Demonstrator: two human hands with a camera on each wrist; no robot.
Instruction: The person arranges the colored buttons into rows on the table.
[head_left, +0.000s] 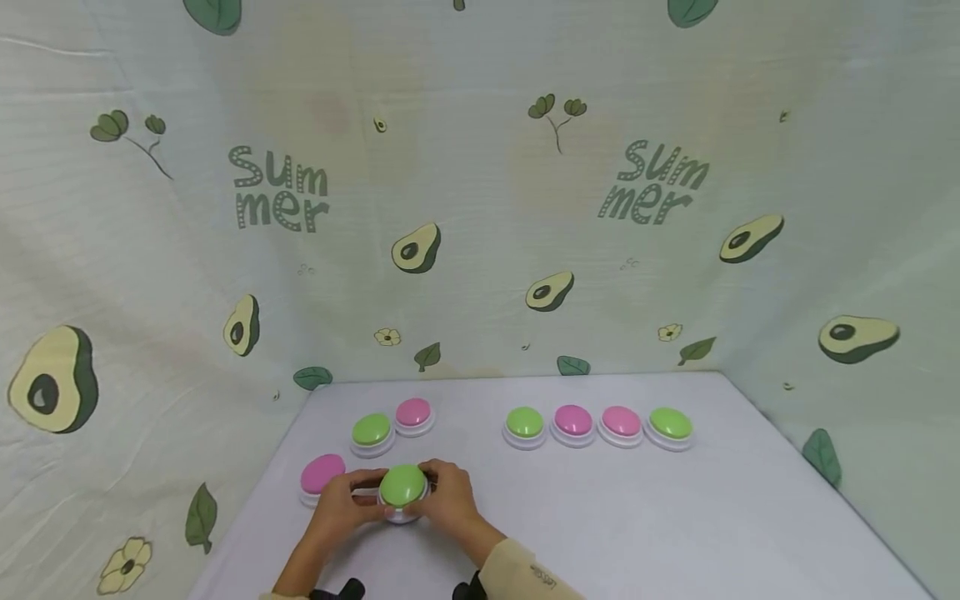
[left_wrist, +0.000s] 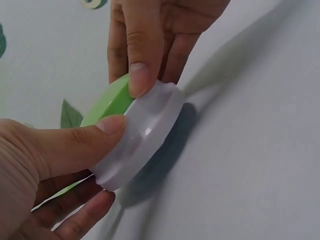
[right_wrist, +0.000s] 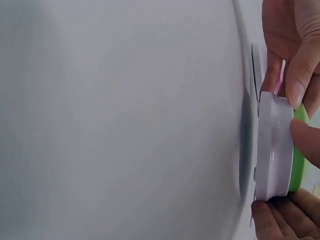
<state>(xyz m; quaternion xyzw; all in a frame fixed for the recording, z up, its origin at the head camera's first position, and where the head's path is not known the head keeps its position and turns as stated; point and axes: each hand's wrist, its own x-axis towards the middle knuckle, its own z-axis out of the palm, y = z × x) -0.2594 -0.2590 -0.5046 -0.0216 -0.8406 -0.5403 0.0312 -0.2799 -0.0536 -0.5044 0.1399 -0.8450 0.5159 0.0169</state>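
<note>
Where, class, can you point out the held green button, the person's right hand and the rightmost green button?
Held green button (head_left: 402, 486): head view, on its green dome.
Right hand (head_left: 452, 500): head view, on its back.
Rightmost green button (head_left: 671, 422): head view, on its green dome.

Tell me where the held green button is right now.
In the head view, the held green button is low and left of centre, gripped by the left hand and right hand, to the right of the leftmost pink button.
</note>
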